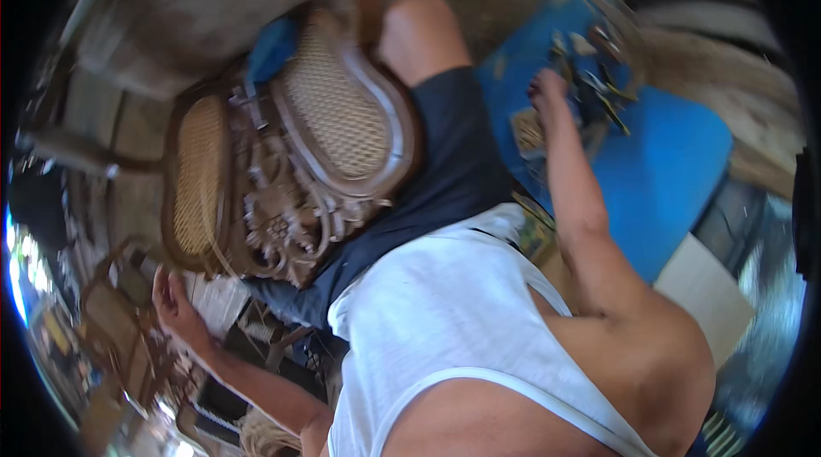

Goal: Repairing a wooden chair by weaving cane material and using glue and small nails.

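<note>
Holding left hand point(178, 313) open by caned frame point(278, 226), right hand point(548, 91) (cannot tell grip) by tools point(605, 91) toward far edge of blue surface point(671, 158).

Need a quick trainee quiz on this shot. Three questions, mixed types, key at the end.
1. Count: how many woven cane panels show in the carved wooden frame?
2. True or false: the left hand is the one by the tools on the blue surface.
3. Multiple choice: what colour is the sleeveless top? A) red B) white C) green

Key:
1. Two.
2. False: the right hand is there; the left is near the frame.
3. B.
</note>
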Demonstrator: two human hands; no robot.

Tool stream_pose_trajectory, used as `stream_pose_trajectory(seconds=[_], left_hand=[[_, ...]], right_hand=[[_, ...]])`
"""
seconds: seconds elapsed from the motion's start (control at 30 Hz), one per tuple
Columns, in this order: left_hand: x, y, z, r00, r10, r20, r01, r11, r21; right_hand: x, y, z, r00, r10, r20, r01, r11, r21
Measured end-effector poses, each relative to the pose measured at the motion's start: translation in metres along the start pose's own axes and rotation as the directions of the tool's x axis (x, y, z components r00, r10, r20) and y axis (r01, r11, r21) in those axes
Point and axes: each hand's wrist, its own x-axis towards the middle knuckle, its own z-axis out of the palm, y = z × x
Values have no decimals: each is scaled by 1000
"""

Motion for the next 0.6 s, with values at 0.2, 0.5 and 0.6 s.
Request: stream_pose_trajectory(seconds=[0.2,0.5,0.6], left_hand=[[-2,36,42,998,39,45,-39,999,6],[-19,44,62,991,46,128,-34,995,-93],[-35,21,47,989,31,146,-16,995,-102]], right_hand=[[-157,-26,32,732,-394,555,426,902,78],[-284,29,193,-249,-140,958,927,-320,195],[-283,52,214,-163,29,986,826,-543,152]])
